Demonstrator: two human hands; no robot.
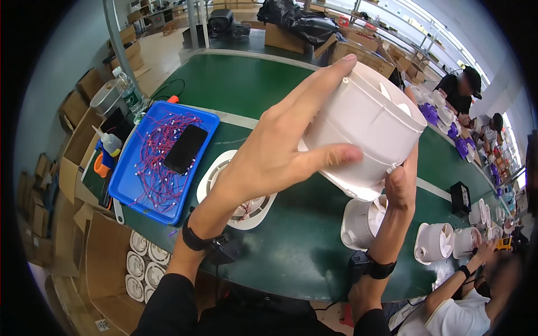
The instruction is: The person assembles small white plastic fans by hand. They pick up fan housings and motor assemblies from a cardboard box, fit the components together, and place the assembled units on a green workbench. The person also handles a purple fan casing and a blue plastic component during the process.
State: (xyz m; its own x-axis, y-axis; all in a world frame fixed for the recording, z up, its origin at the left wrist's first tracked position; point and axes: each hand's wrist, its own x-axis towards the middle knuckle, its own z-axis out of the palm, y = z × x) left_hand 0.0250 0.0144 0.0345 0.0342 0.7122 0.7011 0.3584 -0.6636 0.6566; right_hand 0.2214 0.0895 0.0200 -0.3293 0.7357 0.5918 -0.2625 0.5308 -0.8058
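Grip, two-handed: your left hand [274, 145] spread wide, thumb and fingers pressed to a white fan housing [364, 126]; your right hand [401, 187] curled about its right side. Housing held tilted above the green tabletop [280, 269]. Beneath: one round white part [259, 209], one smaller housing [360, 219]. To your left: blue tray [168, 214], red wires [148, 162], black phone [186, 148].

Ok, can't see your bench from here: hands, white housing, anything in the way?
Left hand and right hand gripping white housing. Housing tilted, raised above green table. Possible obstacles: another housing and white base on table.
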